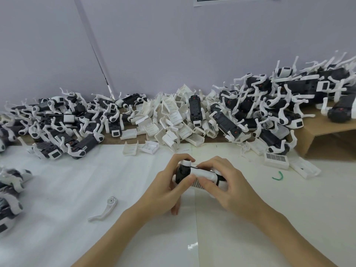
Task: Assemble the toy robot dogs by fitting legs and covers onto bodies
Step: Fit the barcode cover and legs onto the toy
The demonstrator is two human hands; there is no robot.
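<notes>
1. Head view: I hold one toy robot dog body (200, 177) in both hands, just above the white counter (77, 189), centre of frame.
2. My left hand (165, 191) grips the black end of the body, fingers (183, 158) curled over the top, thumb on the near side.
3. My right hand (229, 182) grips the white end, fingers curled over the white cover (204, 173), thumb pressing near the grille patch on the side.
4. A loose white leg (106, 210) lies flat on the counter, left of my left forearm, apart from the body.
5. Far edge of counter: heap of loose white covers (169, 120) in the middle, touching each other.
6. Left of that, pile of dogs with legs on (57, 120); right of it, a bigger pile (279, 105), partly on a cardboard sheet (323, 130).
7. More dogs at the left edge (9, 191), cut off by the frame.
8. Small green curved scrap (278, 175) on the counter right of my right hand; a grille cover (276, 160) lies just beyond it.
</notes>
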